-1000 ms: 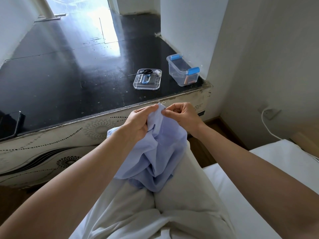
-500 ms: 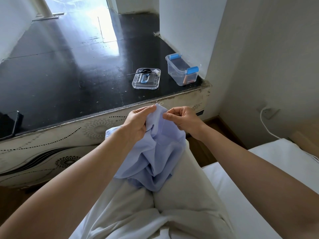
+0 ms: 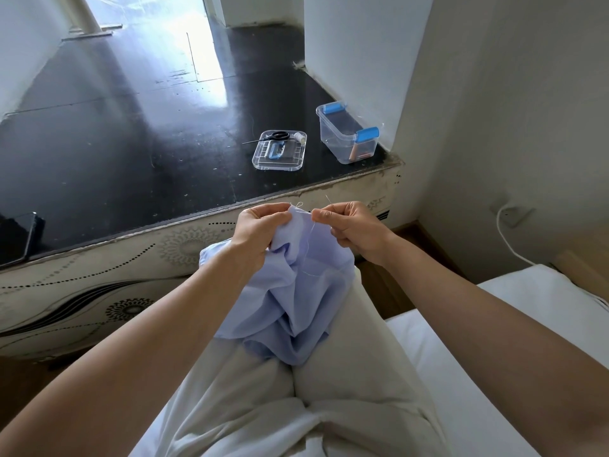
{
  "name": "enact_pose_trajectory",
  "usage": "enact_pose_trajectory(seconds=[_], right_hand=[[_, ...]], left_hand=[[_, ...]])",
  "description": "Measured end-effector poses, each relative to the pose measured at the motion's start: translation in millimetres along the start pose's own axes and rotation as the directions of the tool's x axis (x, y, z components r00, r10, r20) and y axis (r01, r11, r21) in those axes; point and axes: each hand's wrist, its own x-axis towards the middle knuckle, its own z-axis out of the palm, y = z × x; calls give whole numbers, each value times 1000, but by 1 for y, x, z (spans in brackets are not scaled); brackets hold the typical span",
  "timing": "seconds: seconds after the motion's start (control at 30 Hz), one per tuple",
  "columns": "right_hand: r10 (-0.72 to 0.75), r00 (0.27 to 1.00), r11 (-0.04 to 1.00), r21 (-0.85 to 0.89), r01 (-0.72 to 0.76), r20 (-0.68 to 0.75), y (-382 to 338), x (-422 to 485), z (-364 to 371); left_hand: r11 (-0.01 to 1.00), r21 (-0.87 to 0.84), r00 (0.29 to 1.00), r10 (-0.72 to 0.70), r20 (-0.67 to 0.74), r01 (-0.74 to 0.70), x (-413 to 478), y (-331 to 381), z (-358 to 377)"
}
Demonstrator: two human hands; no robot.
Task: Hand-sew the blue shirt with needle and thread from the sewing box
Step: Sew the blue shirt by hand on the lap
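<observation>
- Change vs. a second ago: the right hand point(image 3: 354, 227) sat tight against the top fold; now it stands slightly off to its own side, apart from the left hand point(image 3: 260, 229).
- A pale thread point(image 3: 308, 245) now shows running from the fold down across the blue shirt point(image 3: 296, 301). A small loose loop sits at the fold's crest.
- Right thumb and forefinger are pinched closed. A thin sliver I take for the needle point(image 3: 329, 202) stands up out of the pinch (too fine to be sure).
- Left fingers are curled round the bunched top fold and grip it, holding the shirt raised off the lap. The rest of the cloth drapes between the knees.
- My reading: the needle is through the cloth and the thread is being drawn out. The stitch is under way, the slack not yet taken up.
- Edges: the raised black ledge point(image 3: 164, 222) runs just beyond the hands, so a pull forward has little room.
- Open room lies up and to the right, towards the bare wall. The white cable point(image 3: 506, 237) hangs well apart.
- The sewing box point(image 3: 346, 140) and its lid point(image 3: 280, 164), with scissors point(image 3: 278, 135) on it, sit on the ledge, clear of the pull path.
</observation>
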Motion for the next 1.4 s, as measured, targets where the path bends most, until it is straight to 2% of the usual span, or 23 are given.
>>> enact_pose_trajectory(seconds=[0.07,0.1,0.17,0.23,0.3,0.4,0.53,0.7,0.87,0.93,1.07,1.17,1.4], right_hand=[[8,1000,1000,13,-8,-21,-3,2,2],[11,1000,1000,13,-11,-28,-3,2,3],[13,999,1000,10,-12,-43,-4,4,4],[8,998,1000,3,-7,-66,-4,4,6],[4,996,1000,8,-3,-86,-4,4,7],[-12,993,1000,5,13,-118,-8,2,9],[-16,991,1000,14,18,-131,-11,2,12],[-27,990,999,20,30,-138,-11,1,12],[-25,981,999,33,32,-192,-6,0,10],[-25,981,1000,-10,23,-192,-3,-1,9],[-16,991,997,-77,5,-135,3,-3,9],[-24,993,998,-63,16,-114,5,-4,9],[-131,987,980,-162,114,-95,6,-2,9]], left_hand=[[990,100,994,105,-18,-103,-1,1,-2],[962,195,979,203,-37,-192,-1,0,-3],[805,440,886,462,-43,-399,-1,0,-8],[619,580,772,635,27,-529,-3,1,-13],[541,586,739,655,155,-603,-6,1,-14],[501,600,751,598,280,-624,-9,-3,-12],[577,569,797,540,272,-586,-6,-9,-8],[662,484,817,510,270,-573,-10,-5,-3],[869,257,899,368,236,-423,-17,0,-2],[915,176,920,323,222,-364,-16,-1,-4],[952,102,945,267,189,-289,-14,-3,-4],[960,89,951,245,187,-265,-13,-2,-3],[967,84,959,224,172,-240,-12,-2,-1]])
